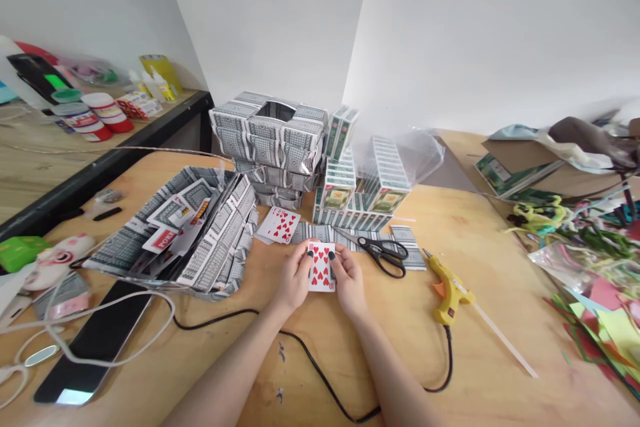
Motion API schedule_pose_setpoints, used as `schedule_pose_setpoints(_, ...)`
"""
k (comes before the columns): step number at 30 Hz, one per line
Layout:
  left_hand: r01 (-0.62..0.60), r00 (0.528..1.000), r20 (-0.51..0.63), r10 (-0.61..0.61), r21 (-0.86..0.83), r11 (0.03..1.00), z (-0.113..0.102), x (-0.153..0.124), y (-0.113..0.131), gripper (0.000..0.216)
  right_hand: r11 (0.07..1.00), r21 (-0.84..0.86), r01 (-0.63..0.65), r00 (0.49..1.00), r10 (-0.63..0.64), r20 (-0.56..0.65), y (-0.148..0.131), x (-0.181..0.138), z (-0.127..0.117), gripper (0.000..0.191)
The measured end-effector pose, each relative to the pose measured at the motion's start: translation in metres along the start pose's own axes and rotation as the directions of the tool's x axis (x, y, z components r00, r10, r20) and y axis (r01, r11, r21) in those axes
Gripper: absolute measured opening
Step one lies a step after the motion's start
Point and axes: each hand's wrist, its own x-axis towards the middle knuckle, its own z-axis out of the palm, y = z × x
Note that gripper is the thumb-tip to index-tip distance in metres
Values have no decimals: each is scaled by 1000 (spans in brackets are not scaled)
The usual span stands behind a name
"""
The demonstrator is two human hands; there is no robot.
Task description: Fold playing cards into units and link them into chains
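Note:
A ten of hearts playing card [321, 271] faces up between my two hands, low over the table. My left hand [296, 280] pinches its left edge, thumb on the face. The right edge is gripped by my right hand [350, 283] in the same way. Whether more cards lie behind it is hidden. Just beyond my hands, a small pile of heart cards [280, 223] lies face up. Black-handled scissors [385, 252] rest to the right, over patterned card strips [409, 247]. A yellow glue gun [450, 290] with a clear glue stick lies farther right.
At left stands a box made of cards [215, 240], holding loose cards. Stacked card-made boxes [270, 140] and boxed card decks [350, 193] stand behind. A black cord [310, 360] runs under my forearms. A phone [95, 347] and white cable lie left; craft scraps [600, 320] right.

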Motion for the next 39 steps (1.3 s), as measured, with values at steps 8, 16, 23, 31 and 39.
schedule_pose_setpoints(8,33,999,9,-33,-17,999,0,0,0,29,1000,-21,-9,1000,9,-13,2,1,-2,28)
schedule_pose_setpoints(16,-1,1000,2,1,-13,1000,1,-1,0,28,1000,-6,-14,1000,14,-10,-3,0,0,22)
schedule_pose_setpoints(23,2,1000,-5,-2,6,1000,1,-2,0,24,999,-48,7,1000,-7,-6,-1,1,-3,17)
schedule_pose_setpoints(31,24,1000,8,-23,-21,999,-1,-2,-6,22,996,-83,35,999,-35,4,2,3,-6,12)
schedule_pose_setpoints(39,20,1000,8,-20,-41,999,0,-1,-2,19,992,-114,61,998,-61,6,1,2,-4,11)
